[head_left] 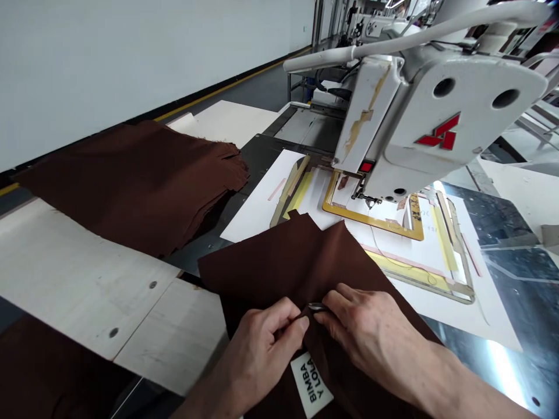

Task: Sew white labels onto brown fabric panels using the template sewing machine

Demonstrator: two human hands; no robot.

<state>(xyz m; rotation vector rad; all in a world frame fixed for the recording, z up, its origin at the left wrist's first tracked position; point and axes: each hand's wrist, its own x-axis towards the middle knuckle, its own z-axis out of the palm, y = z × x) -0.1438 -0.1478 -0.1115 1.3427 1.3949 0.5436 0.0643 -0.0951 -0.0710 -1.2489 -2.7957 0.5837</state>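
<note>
Brown fabric point(271, 262): matte, softly creased; white label point(311, 386) reads BIMBA Y LOLA.

Cloth point(271, 262): you are seeing plain dark brown
Label point(322, 400): showing you white — black lettering point(311, 396)
Machine point(474, 84): showing white — red emblem point(449, 139)

Beyond the far left edge of the bench point(87, 250) stands a pale wall point(152, 46), a yellow stripe point(227, 87) running along the floor point(262, 86) near its foot. Toward the far right corner, a white machine head point(471, 87) bears a red emblem point(449, 141).
</note>
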